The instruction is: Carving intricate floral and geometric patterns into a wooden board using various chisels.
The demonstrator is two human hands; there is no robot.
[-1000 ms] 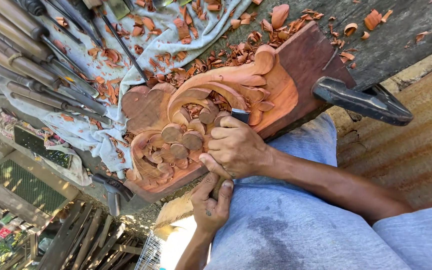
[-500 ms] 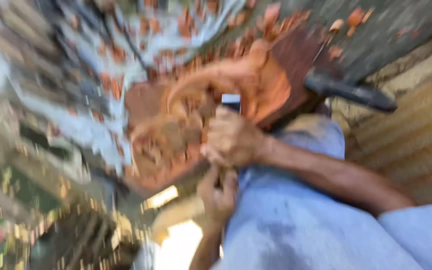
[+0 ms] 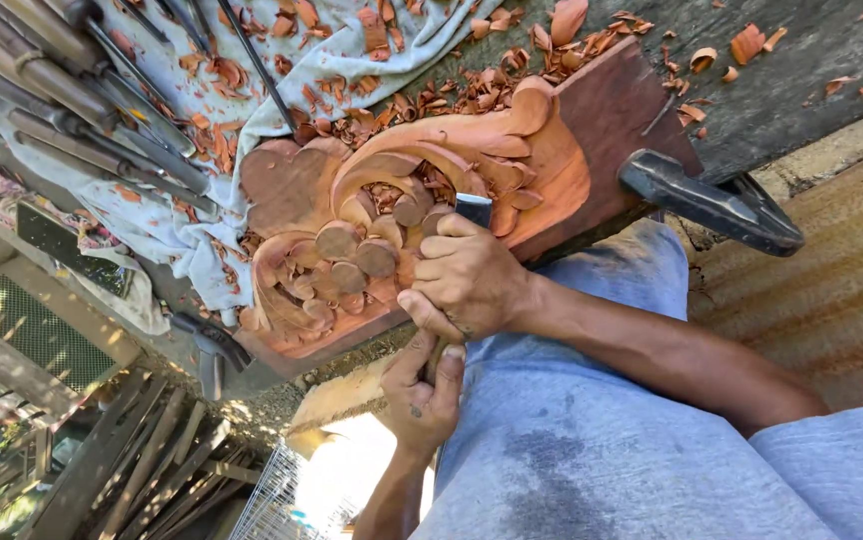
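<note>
The carved wooden panel (image 3: 562, 175), a reddish relief of scrolls and rounded buds, lies at centre frame on the grey bench top (image 3: 822, 80). It is held down by a black clamp (image 3: 712, 205) at its right end and by a second clamp (image 3: 207, 345) at lower left. The right hand (image 3: 467, 278) is wrapped tightly around the shaft of a chisel (image 3: 474, 208) just behind the blade, which rests against the relief beside the round buds. The left hand (image 3: 422, 395), below it, is curled around the chisel's handle, which is mostly hidden. Judged from this grip, the step in hand is a controlled paring cut in the recessed ground near the centre of the scroll. A further cut here calls for a shallow blade angle and firm restraint from the forward hand, since the raised buds sit just beside the edge. Wood chips (image 3: 452, 100) cover the panel's upper edge. A row of spare carving tools (image 3: 72, 110) lies on a pale cloth (image 3: 167, 230) at upper left.
</note>
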